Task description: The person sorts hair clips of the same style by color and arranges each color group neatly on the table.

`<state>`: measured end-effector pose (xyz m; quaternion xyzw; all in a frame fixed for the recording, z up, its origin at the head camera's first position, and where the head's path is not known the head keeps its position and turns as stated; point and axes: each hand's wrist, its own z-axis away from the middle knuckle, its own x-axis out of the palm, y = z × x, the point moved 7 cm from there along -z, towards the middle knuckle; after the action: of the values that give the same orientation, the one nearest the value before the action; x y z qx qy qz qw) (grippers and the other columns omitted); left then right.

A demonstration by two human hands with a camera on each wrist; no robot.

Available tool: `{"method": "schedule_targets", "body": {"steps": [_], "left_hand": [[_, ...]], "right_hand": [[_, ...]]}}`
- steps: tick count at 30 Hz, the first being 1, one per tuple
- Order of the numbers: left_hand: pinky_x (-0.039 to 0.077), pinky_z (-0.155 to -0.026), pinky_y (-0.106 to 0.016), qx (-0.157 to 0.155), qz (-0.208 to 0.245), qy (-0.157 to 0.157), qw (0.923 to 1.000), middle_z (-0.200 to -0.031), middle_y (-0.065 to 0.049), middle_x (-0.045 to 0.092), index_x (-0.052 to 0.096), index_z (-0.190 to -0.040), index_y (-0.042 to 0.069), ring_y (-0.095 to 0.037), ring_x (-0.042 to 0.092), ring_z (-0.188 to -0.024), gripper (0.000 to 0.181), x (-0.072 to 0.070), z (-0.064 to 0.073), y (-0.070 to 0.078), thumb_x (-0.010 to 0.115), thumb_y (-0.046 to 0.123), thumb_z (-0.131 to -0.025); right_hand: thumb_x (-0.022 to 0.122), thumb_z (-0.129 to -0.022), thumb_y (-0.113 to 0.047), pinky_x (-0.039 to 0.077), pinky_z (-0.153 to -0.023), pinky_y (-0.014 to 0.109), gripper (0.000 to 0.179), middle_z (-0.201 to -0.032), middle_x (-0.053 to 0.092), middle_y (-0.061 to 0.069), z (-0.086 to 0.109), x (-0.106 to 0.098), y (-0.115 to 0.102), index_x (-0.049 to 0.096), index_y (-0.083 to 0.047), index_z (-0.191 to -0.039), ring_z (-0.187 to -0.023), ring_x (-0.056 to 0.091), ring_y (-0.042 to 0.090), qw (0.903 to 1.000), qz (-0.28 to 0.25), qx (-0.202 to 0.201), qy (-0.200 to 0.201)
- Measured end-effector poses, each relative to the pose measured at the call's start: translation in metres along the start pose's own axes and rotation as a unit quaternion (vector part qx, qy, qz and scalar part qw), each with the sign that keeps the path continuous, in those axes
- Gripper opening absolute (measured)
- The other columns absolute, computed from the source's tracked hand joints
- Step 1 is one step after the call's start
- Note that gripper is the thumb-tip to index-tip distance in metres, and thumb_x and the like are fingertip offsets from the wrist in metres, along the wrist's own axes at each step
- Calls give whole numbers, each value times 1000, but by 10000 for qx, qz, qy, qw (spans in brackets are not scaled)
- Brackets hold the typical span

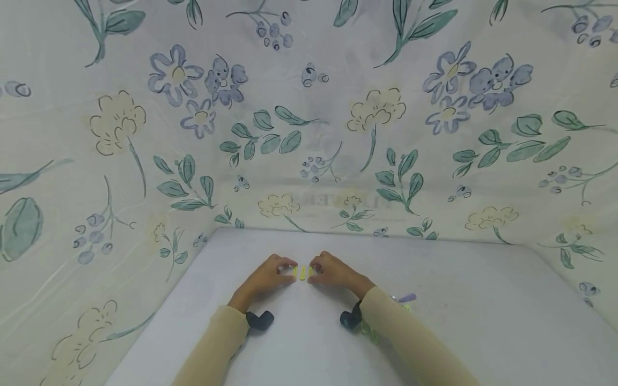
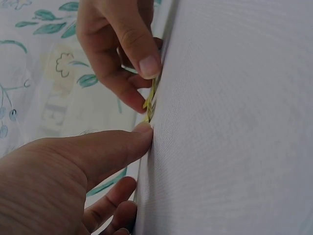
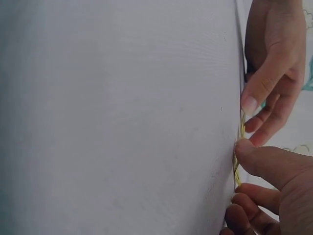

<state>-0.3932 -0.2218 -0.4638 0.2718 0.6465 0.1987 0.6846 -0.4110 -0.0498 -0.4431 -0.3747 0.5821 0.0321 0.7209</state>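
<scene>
Three slim yellow clip-like pieces stand side by side on the white tabletop in the head view; they are too small to tell their exact kind. My left hand (image 1: pixel 272 274) pinches the left yellow piece (image 1: pixel 295 272) end to end between thumb and index finger. The right yellow piece (image 1: pixel 310 272) is held likewise by my right hand (image 1: pixel 334 271). Between them lies the middle yellow piece (image 1: pixel 302 273), touched by neither hand. In both wrist views the pieces appear edge-on, partly covered by the thumbs (image 2: pixel 142 139).
Beside the right forearm lie several yellow-green pieces (image 1: pixel 370 333), partly hidden by the sleeve. A purple object (image 1: pixel 407 297) rests just beyond that sleeve. Flower-patterned sheeting (image 1: pixel 328 161) rises behind the white tabletop (image 1: pixel 458 300) and at its sides.
</scene>
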Motion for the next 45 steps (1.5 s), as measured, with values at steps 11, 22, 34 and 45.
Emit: {"method": "schedule_targets", "body": {"steps": [11, 22, 34, 45], "left_hand": [[49, -88, -43, 61, -66, 12, 10000, -120, -5, 57, 69, -123, 26, -19, 53, -96, 38, 1, -1, 0, 78, 30, -86], [49, -87, -41, 15, -77, 29, 10000, -121, -3, 57, 70, -122, 28, -18, 53, -95, 36, 2, -2, 1, 77, 30, -87], [49, -86, -41, -16, -60, -48, 10000, -121, -4, 56, 70, -122, 28, -19, 53, -96, 36, 4, -2, 2, 78, 30, -86], [50, -91, -45, -190, -91, -16, 9998, -125, -2, 56, 68, -123, 31, -20, 56, -103, 37, 4, -4, -4, 77, 33, -87]], "right_hand": [[78, -87, -30, 49, -88, 33, 47, -106, 56, 3, 2, 0, 0, 66, -4, -125, -93, 53, 14, 10000, 21, 64, 22], [79, -86, -31, 48, -86, 32, 52, -105, 57, 2, 5, -3, 0, 65, -4, -128, -91, 52, 14, 9997, 146, 213, 37], [78, -87, -32, 53, -91, 36, 60, -117, 63, 8, 10, -23, -1, 60, -2, -134, -104, 62, 20, 9998, -23, -154, -152], [76, -89, -28, 54, -91, 39, 51, -121, 65, 14, 48, -71, 10, 62, -5, -132, -108, 64, 24, 9996, 50, -238, 110]]}}
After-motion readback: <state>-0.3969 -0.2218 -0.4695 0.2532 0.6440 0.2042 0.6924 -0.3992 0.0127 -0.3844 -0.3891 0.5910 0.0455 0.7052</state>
